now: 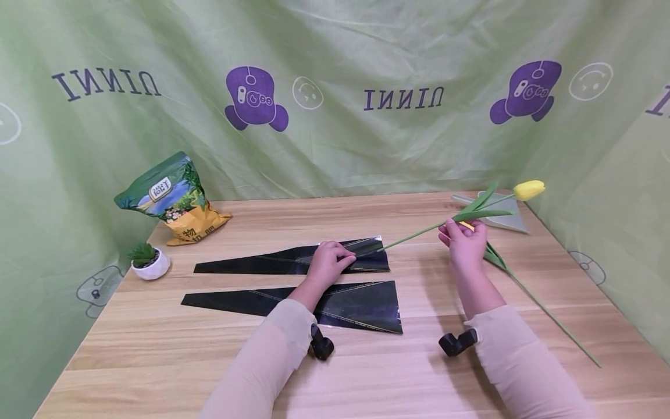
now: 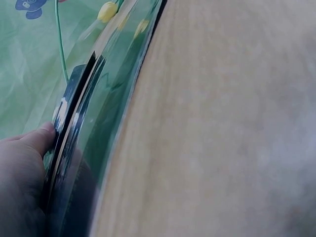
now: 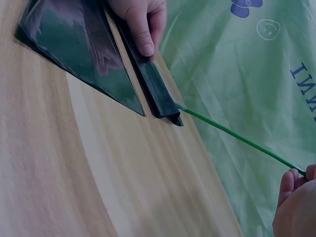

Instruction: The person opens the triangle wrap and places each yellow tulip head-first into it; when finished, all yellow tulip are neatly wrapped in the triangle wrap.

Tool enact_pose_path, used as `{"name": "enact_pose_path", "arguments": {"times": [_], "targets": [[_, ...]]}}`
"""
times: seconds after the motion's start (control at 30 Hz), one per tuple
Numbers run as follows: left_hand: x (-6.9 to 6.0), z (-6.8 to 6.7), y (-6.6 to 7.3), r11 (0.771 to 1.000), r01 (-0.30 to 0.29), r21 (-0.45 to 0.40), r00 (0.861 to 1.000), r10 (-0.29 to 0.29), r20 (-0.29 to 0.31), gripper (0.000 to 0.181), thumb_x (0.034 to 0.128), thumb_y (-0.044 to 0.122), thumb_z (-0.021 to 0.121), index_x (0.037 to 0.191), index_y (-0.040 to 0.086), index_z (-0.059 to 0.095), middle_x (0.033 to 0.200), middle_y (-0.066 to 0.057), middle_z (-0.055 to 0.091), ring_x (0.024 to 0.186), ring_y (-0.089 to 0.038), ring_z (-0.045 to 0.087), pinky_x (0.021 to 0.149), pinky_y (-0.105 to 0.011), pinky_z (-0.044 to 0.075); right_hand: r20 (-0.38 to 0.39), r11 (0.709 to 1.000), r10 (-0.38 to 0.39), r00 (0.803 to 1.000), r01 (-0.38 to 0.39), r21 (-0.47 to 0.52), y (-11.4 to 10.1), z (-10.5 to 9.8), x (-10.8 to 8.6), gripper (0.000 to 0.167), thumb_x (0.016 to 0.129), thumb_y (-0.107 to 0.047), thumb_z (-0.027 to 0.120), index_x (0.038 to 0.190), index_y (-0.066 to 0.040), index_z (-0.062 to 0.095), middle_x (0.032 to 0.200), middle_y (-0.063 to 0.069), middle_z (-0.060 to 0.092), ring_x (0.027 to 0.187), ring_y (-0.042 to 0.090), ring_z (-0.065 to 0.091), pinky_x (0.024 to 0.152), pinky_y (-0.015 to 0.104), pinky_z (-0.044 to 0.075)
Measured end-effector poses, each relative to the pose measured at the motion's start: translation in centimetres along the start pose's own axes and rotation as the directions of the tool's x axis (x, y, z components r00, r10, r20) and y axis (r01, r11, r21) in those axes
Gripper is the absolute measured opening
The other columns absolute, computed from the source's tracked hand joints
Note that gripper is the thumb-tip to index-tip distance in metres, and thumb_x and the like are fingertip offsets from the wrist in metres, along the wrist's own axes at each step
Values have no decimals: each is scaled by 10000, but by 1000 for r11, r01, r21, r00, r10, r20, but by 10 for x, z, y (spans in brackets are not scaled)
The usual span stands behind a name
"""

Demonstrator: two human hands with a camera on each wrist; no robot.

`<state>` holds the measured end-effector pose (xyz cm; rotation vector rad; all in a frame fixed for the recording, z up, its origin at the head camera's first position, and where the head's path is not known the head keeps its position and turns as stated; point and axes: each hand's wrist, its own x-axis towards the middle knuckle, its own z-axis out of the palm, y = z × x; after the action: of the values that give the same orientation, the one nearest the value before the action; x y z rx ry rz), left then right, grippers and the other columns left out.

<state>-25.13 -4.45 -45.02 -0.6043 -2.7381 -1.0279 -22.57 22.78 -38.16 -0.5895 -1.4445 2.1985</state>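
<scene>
Evidently the right hand (image 1: 466, 241) has thumb and fingertips clamped on the stem (image 1: 413, 234) of the yellow tulip (image 1: 528, 190), just below its leaves, with the bloom pointing to two o'clock and the stem running down toward eight o'clock; the left hand (image 1: 327, 262) pinches the far black sleeve (image 1: 272, 260) by its edge near the wide mouth, thumb in front, and the stem meets that mouth, though how deep its end reaches cannot be told. To guide it well, the person would do best to keep the film lifted, line the stem up with the sleeve's length toward nine o'clock, and feed gently so that the tip does not snag or split the film. The leaves will likely need folding in at the mouth. Farther out, a second tulip (image 1: 544, 305) trails from behind the right hand toward four o'clock, best kept from being dragged along, and the near black sleeve (image 1: 361, 302) lies flat at six o'clock from the left hand, apart from the far one and well placed to stay undisturbed
</scene>
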Motion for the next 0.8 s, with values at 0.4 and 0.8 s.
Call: {"name": "enact_pose_path", "arguments": {"times": [0.4, 0.8], "targets": [[-2, 1, 0, 999, -5, -46, 998, 1, -68, 168, 905, 227, 703, 981, 104, 789, 1053, -69, 717, 1076, -266, 619, 996, -406, 466, 43, 997, 67, 997, -66, -30, 34, 12, -11, 290, 951, -16, 585, 1064, -177, 373, 754, -68, 606, 666, 41, 661, 707, 182, 582], [-2, 0, 0, 1000, -21, -23, 998, 20, -59, 173, 910, 233, 695, 1001, 118, 787, 1061, -43, 745, 1075, -224, 662, 1004, -382, 485, 85, 997, 63, 994, -59, -44, 48, 26, -24, 277, 943, 4, 588, 1050, -156, 388, 718, -89, 629, 654, 21, 662, 707, 186, 583]]}}
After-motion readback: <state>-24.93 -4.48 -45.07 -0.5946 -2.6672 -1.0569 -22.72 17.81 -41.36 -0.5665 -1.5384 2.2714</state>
